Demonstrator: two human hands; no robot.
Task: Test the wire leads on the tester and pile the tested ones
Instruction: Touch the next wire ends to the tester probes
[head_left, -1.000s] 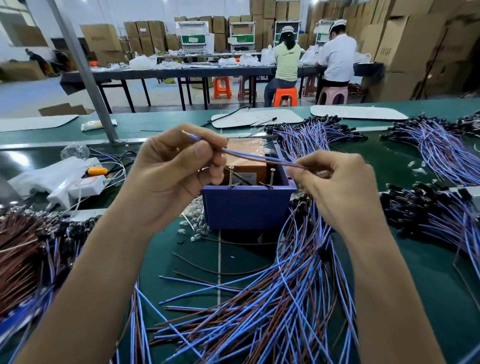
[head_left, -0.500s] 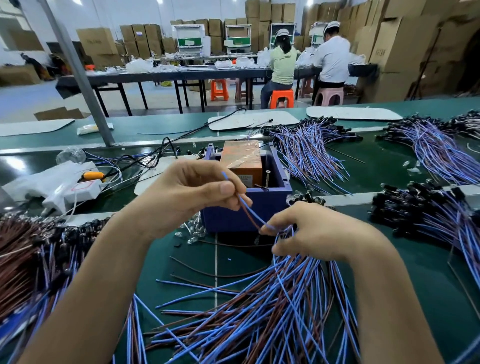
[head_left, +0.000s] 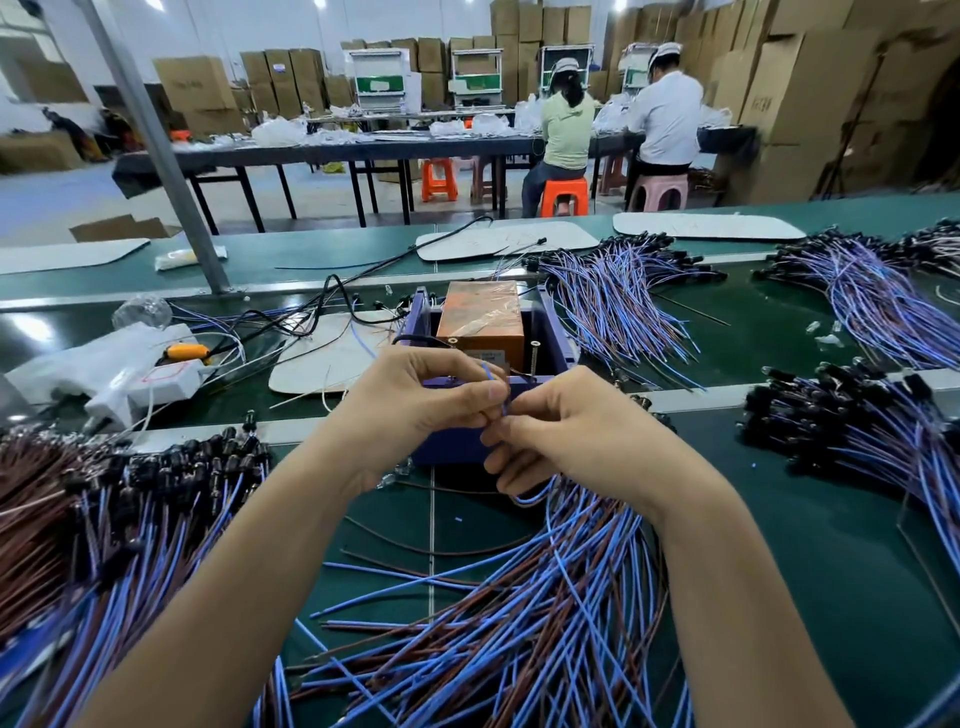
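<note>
The tester (head_left: 550, 332) is a blue open box with an orange block inside and upright metal pins, standing at the table's middle. My left hand (head_left: 415, 410) and my right hand (head_left: 566, 441) meet just in front of it. Both pinch the same thin blue wire lead (head_left: 493, 382), whose short end sticks up between the fingertips. Below my right hand fans out a loose pile of blue and brown leads (head_left: 519, 623). The lead's lower run is hidden behind my right hand.
Bundles of leads with black plugs lie at the left (head_left: 130, 493), far right (head_left: 857, 431) and behind the tester (head_left: 613, 291). A white device with an orange-handled tool (head_left: 182, 352) sits at the left. A slanted metal post (head_left: 156, 150) rises at the back left.
Both hands came down from above the tester and drew close together in front of it. The lead, stretched between them a second ago, is now pinched short at the fingertips.
</note>
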